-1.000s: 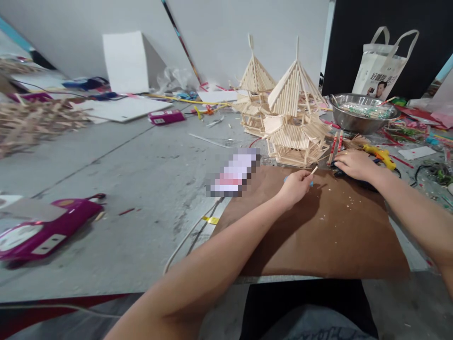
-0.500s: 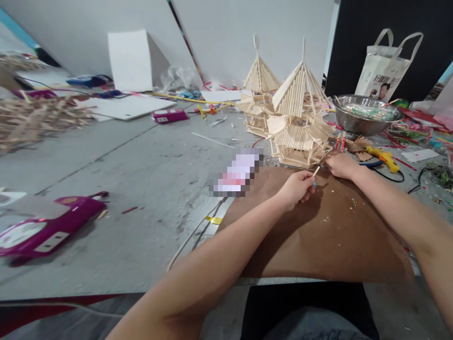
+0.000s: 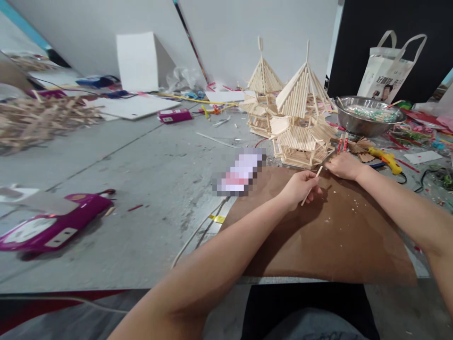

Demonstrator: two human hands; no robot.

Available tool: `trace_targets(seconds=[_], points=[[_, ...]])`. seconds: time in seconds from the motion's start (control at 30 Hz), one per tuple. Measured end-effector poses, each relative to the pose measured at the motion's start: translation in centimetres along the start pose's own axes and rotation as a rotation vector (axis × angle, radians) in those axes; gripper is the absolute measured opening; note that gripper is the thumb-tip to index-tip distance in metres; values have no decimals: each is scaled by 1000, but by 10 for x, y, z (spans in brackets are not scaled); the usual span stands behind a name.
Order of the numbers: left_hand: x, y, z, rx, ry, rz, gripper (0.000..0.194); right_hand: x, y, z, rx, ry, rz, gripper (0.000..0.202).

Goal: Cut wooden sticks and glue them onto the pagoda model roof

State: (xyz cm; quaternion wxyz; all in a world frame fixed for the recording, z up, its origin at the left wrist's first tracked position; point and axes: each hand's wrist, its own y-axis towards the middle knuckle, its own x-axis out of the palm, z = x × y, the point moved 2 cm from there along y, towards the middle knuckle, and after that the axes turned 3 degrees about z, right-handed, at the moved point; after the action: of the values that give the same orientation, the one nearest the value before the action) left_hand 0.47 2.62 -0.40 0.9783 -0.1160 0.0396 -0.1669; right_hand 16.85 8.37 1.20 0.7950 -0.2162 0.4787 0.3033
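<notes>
My left hand pinches a short, thin wooden stick, tilted up to the right, above a brown sheet. My right hand rests low at the sheet's far edge, its fingers curled in and partly hidden. I cannot make out what they hold, if anything. Close in front of both hands stands a pavilion model built of wooden sticks, with a pointed roof. A second, similar stick pavilion is behind it to the left. Just beyond my right hand are red-marked sticks.
A blurred-out phone-like object lies left of the sheet. To the right are a yellow glue gun, a steel bowl and scattered scraps. Purple power strips and a pile of sticks occupy the left.
The stick in my left hand now shows its lower end below the fingers, and a bit of blue by that hand is gone from sight. My right hand stays by the model's base.
</notes>
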Motion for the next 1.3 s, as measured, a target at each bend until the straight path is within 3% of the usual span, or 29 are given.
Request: trace_targets(seconds=[0.1,0.2,0.3,0.4,0.5,0.57,0.93,1.3], points=[[0,0,0,33,-39,30,10,-5,-7,-3,39,53,76,33],[-1,0,0,79,-90,80,10,-17,-17,-10,226,228,223,35],[-1,0,2,122,-143,115,10,-29,-29,-20,473,618,472,40],[-1,-1,3,149,-142,149,12,-33,-35,-31,614,1150,653,44],[0,-4,4,171,-108,176,15,-31,-35,-40,633,1560,619,41],[2,-5,5,184,-93,162,16,-29,-34,-45,635,1681,572,43],[9,-9,4,96,51,105,17,-30,-33,-54,674,1695,541,46],[10,-11,3,31,-40,17,18,-21,-32,-55,626,1830,521,42]])
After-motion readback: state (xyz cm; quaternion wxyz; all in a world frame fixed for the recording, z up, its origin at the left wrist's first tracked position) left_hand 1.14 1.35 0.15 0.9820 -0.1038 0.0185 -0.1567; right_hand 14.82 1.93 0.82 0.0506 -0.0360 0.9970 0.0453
